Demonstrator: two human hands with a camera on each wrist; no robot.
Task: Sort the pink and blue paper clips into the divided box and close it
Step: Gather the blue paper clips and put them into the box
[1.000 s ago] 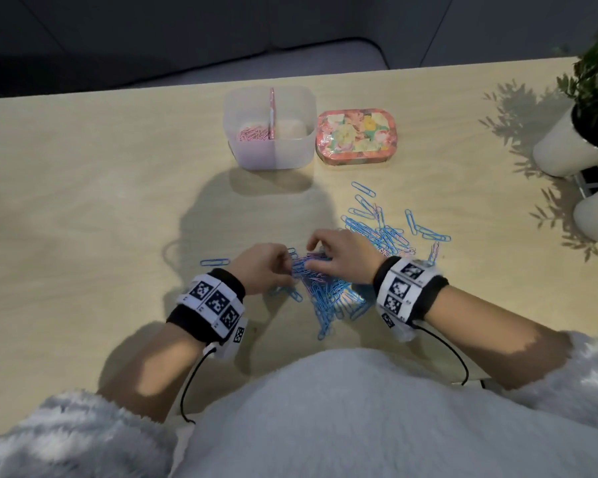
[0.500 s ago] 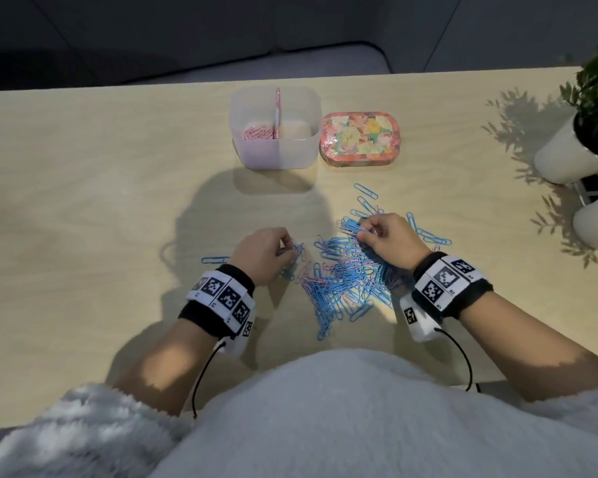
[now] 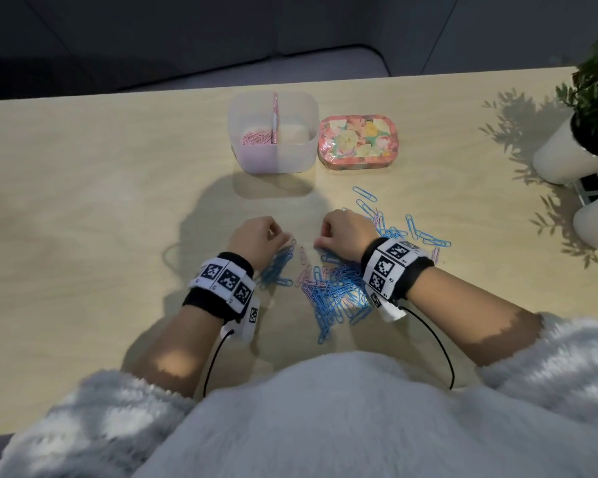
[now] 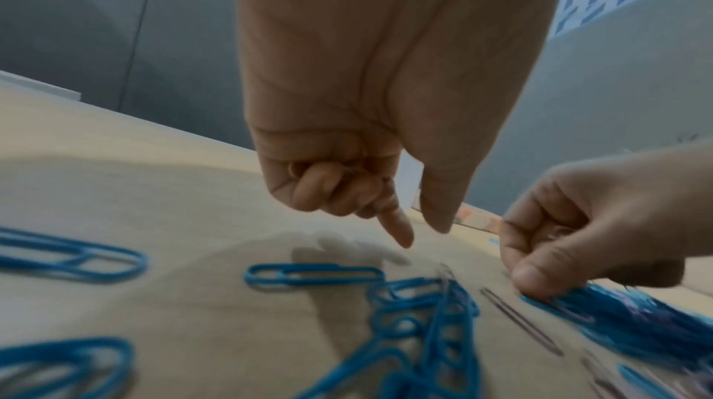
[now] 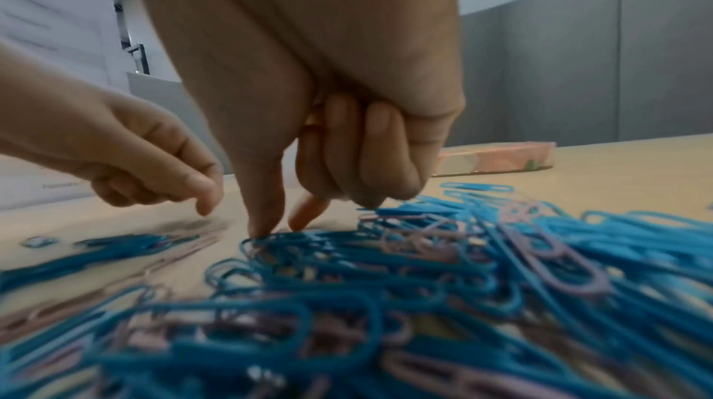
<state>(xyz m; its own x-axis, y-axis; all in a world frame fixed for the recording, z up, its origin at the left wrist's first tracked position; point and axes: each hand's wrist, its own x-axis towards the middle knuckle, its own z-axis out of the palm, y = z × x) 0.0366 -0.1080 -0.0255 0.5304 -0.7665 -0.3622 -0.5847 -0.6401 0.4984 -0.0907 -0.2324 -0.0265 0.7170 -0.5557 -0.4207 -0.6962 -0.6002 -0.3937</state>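
Note:
A heap of blue paper clips (image 3: 339, 294) mixed with pink paper clips (image 5: 555, 265) lies on the table in front of me. My left hand (image 3: 285, 240) hovers at the heap's left edge, index and thumb apart and pointing down, its other fingers curled on a few pale clip loops (image 4: 295, 168). My right hand (image 3: 320, 243) touches the heap's far edge with thumb and index (image 5: 285, 225), its other fingers curled round pink clips. The clear divided box (image 3: 290, 157) stands open behind, pink clips (image 3: 256, 138) in its left half. Its floral lid (image 3: 358, 139) lies just to its right.
More blue clips (image 3: 428, 236) are scattered to the right of my right hand. White plant pots (image 3: 563, 160) stand at the table's right edge. A dark sofa lies beyond the far edge.
My right hand has moved left from the right side of the heap to its far middle, close to my left hand. The left hand has hardly shifted.

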